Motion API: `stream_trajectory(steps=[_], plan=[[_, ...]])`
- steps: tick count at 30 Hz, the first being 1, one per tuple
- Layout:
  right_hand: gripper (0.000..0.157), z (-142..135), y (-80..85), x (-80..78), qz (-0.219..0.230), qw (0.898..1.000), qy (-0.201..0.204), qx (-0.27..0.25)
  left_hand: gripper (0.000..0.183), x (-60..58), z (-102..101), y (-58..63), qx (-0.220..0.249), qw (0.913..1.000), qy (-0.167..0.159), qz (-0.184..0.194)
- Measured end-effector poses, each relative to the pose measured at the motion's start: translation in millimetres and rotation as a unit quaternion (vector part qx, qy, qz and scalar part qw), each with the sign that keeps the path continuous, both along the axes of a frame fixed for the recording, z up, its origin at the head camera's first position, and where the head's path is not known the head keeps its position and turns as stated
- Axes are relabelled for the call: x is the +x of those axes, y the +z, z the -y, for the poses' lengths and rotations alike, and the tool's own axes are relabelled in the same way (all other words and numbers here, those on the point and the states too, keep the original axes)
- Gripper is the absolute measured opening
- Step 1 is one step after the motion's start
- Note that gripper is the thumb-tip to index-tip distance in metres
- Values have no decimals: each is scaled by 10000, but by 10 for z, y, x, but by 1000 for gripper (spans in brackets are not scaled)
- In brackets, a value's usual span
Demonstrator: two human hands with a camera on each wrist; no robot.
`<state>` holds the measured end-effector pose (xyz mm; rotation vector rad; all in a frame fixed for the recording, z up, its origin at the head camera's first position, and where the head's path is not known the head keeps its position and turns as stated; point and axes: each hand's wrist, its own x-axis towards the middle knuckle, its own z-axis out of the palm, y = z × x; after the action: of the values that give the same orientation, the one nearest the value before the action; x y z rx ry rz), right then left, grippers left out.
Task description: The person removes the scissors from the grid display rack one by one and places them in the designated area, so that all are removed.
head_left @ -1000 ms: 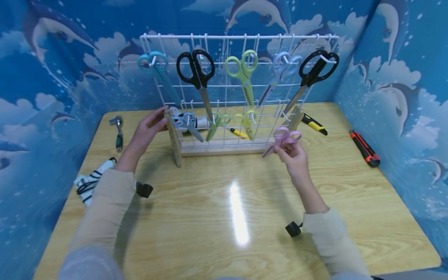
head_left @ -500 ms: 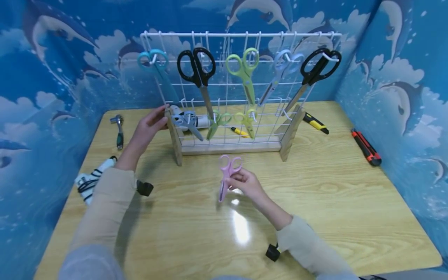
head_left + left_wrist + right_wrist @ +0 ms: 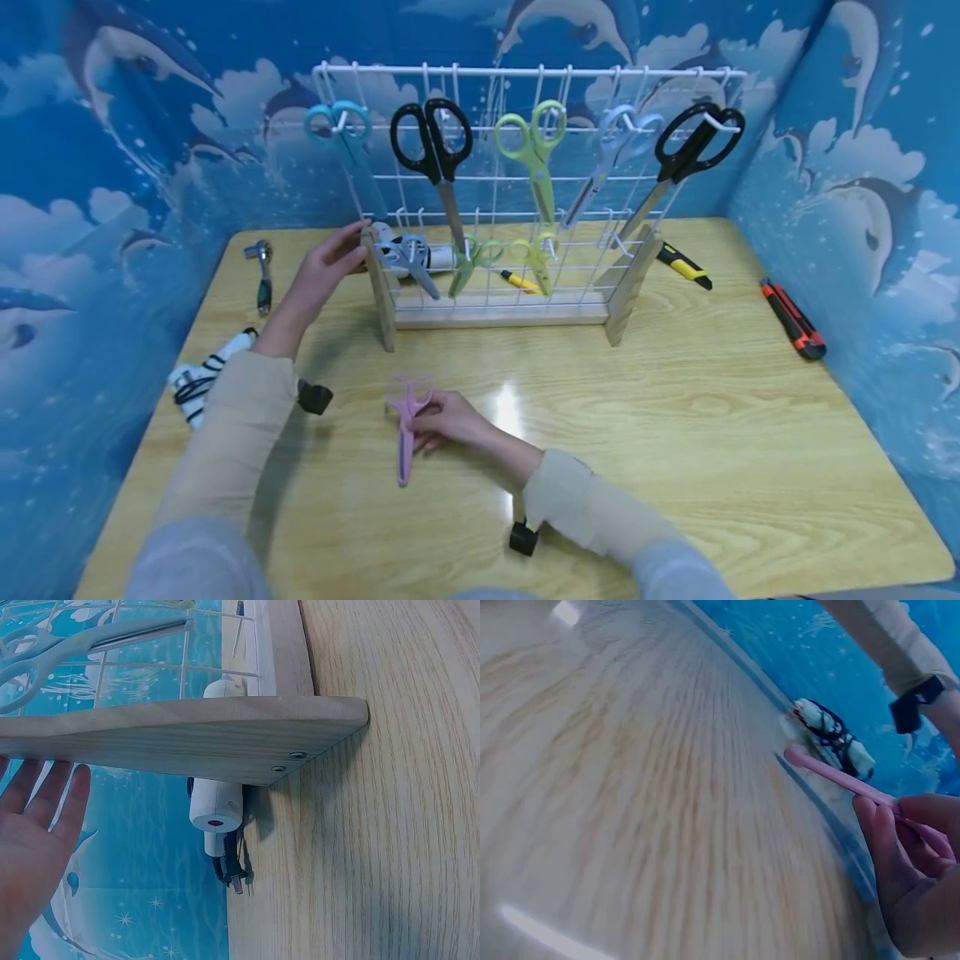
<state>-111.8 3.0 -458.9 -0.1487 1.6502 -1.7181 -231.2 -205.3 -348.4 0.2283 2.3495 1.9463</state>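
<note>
My right hand (image 3: 450, 418) pinches a pair of pink scissors (image 3: 406, 446) over the front left of the table, handles away from me and blades toward me. In the right wrist view, thumb and fingers hold the pink scissors (image 3: 844, 778) close over the tabletop. My left hand (image 3: 328, 265) rests with nearly straight fingers (image 3: 73, 802) against the left wooden end of a white wire rack (image 3: 525, 72). On the rack hang black scissors (image 3: 432, 154), more black scissors (image 3: 686, 158), turquoise scissors (image 3: 352, 150), green scissors (image 3: 534, 154), light blue scissors (image 3: 606, 158) and several smaller pairs lower down.
A ratchet wrench (image 3: 262, 275) and a white cord-wrapped tool (image 3: 202, 379) lie at the left. Behind the rack are a white corded tool (image 3: 216, 802) and a yellow tool (image 3: 520, 282). Yellow-black (image 3: 684, 265) and red-black utility knives (image 3: 793, 321) lie at the right.
My right hand has carried the pink scissors from the rack's lower right corner leftward and toward me, over the front left of the table. My left hand stays at the rack's left end.
</note>
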Motion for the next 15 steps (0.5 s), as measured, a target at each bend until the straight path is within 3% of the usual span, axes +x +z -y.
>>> stream_trajectory(steps=[7,15], plan=[[21,285,-49,27,-46,9983,209,543,48,-14,0,-21,88,9999,-66,-62],[10,421,-47,35,-262,9934,67,1118,49,-10,-2,-30,75,10000,17,-61]])
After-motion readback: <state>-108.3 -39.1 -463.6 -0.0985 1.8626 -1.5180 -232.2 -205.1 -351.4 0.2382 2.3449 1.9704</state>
